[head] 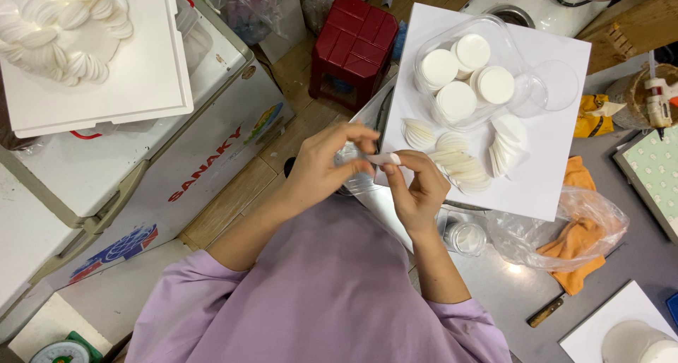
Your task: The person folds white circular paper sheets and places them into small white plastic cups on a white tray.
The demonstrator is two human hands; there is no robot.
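My left hand (326,162) and my right hand (417,185) meet over the edge of a white board (551,165), both pinching one small white round disc (385,158) between the fingertips. Just beyond my right hand, folded white discs (462,167) lie fanned in a row on the board. Further back stands a clear plastic container (466,73) holding several flat white round discs, with its clear lid (554,86) beside it. My lilac sleeves fill the lower middle of the view.
A red plastic stool (353,42) stands on the wooden floor. On the left a chest freezer (141,165) carries a white board with a ring of white discs (67,31). An orange cloth (575,250), a clear bag, a small jar (467,237) and a glue gun (658,98) lie on the right.
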